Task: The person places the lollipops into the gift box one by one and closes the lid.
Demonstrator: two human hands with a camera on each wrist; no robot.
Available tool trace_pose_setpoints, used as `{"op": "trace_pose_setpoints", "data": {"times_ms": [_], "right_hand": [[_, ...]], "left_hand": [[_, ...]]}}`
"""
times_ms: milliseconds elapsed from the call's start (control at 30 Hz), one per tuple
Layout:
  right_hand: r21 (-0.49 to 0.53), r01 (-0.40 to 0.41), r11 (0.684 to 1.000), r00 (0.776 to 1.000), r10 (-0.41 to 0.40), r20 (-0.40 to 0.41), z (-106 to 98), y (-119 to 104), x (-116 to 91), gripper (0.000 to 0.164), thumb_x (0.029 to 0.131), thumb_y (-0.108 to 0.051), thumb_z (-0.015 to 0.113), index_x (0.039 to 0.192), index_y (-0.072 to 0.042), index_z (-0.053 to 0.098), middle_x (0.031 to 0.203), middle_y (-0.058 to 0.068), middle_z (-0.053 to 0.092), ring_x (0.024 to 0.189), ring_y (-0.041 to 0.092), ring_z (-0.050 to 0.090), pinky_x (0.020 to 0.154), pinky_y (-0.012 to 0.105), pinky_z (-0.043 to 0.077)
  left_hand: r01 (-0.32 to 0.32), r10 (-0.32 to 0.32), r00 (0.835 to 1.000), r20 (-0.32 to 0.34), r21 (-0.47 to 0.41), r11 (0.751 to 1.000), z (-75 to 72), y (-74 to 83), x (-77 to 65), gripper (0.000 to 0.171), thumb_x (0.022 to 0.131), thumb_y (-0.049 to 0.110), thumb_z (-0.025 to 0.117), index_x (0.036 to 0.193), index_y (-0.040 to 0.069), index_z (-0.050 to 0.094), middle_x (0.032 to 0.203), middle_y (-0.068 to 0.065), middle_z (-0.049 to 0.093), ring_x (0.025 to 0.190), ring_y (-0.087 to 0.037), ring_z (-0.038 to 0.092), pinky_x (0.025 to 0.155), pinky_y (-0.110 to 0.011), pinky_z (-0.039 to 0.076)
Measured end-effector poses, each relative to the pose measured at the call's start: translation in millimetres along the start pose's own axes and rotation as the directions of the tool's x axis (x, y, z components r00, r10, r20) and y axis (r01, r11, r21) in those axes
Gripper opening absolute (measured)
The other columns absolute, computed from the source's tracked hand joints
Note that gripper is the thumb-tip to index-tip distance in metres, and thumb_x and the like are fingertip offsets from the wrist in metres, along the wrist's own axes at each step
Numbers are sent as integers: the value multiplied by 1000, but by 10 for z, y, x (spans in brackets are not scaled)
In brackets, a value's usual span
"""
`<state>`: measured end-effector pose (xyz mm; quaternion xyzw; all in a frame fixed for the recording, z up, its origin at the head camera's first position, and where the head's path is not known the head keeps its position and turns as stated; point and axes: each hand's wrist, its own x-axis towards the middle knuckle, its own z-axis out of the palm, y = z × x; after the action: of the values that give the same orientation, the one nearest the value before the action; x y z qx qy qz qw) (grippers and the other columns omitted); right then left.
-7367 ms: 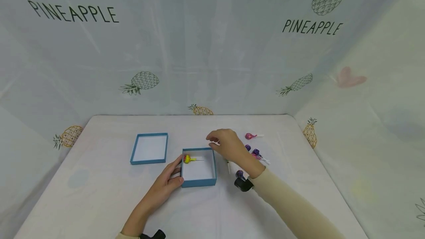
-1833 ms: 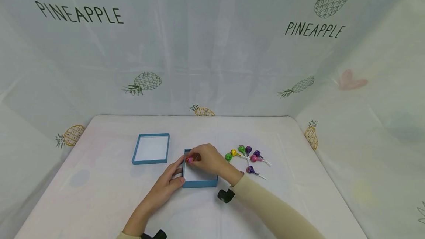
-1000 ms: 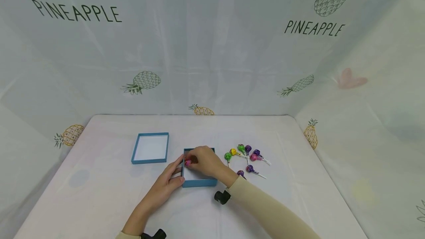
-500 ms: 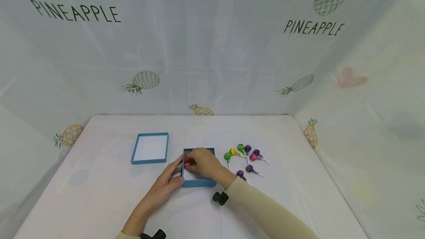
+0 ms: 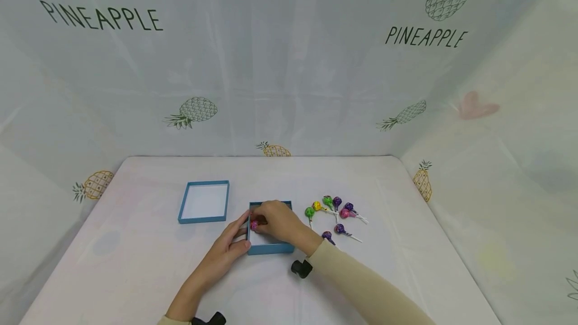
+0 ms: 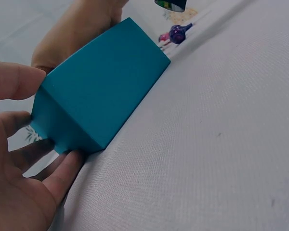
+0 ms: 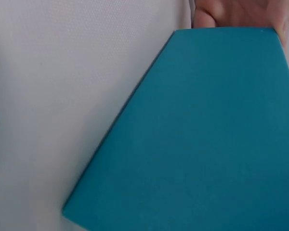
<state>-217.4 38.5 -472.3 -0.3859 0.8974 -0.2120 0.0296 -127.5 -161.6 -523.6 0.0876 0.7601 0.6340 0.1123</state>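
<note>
Right hand [image 5: 279, 220] pinches pink lollipop [image 5: 254, 225] inside blue box [image 5: 271, 249], candy end just beside left wall, stick axis hidden; left hand [image 5: 229, 246], fingers fairly straight, touches box's left side.

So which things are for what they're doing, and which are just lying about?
For the job:
left hand, touching blue box
right hand, pinching pink lollipop
probably loose lollipops, perhaps blue lid

Just there:
pineapple-print backdrop
black wrist cameras
</note>
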Motion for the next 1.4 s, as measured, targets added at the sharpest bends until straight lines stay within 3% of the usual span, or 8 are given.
{"op": "trace_pose_setpoints", "data": {"times_ms": [167, 333, 567, 867, 1100, 1400], "right_hand": [[23, 15, 1000, 1000, -15, 5, -78, 0, -14, 19, 94, -17, 84, 112, -12, 81, 97, -5, 77, 85, 8, 66, 80, 18, 52], [24, -29, 999, 1000, 29, -6, -306, 18, -50, 25, 94, -15, 83, 118, -11, 81, 108, 0, 80, 97, 12, 72, 87, 24, 57], [58, -65, 996, 996, 68, -61, -762, 191, -176, 26, 94, -14, 83, 119, -10, 80, 110, 6, 79, 97, 20, 72, 85, 31, 60], [20, -146, 989, 978, 147, -145, -1183, 610, -484, 26, 92, -13, 84, 117, -7, 79, 113, 5, 78, 95, 20, 73, 86, 37, 61], [20, -235, 972, 959, 235, -156, -1279, 993, -779, 26, 94, -12, 82, 119, -5, 78, 116, 10, 78, 96, 26, 74, 86, 44, 62], [32, -318, 948, 937, 319, -141, -1209, 1448, -1155, 27, 93, -8, 81, 118, 1, 76, 116, 19, 77, 95, 32, 74, 84, 49, 62]], "left_hand": [[2, -2, 1000, -3, -2, 1000, 4, 1, -1, 70, 109, 23, 61, 169, 35, 27, 173, -5, 27, 153, -33, 38, 107, -14, 42], [14, -14, 1000, -15, 27, 1000, 7, 10, 0, 70, 108, 27, 61, 169, 37, 28, 173, -5, 29, 153, -33, 39, 107, -18, 42], [57, -52, 997, -63, 76, 995, 32, 32, 0, 70, 106, 29, 63, 168, 38, 31, 172, -4, 31, 151, -33, 42, 118, -56, 42], [70, -67, 997, -49, 56, 996, 30, 6, 7, 71, 106, 30, 63, 168, 38, 31, 173, -3, 31, 151, -31, 41, 117, -46, 42], [74, -71, 996, -50, 54, 996, 48, -1, 11, 70, 106, 31, 63, 167, 41, 31, 173, -2, 30, 152, -32, 39, 118, -53, 42], [81, -77, 995, -57, 63, 995, 58, 4, 11, 71, 106, 29, 64, 167, 43, 31, 173, -3, 30, 153, -33, 38, 116, -53, 46]]}}
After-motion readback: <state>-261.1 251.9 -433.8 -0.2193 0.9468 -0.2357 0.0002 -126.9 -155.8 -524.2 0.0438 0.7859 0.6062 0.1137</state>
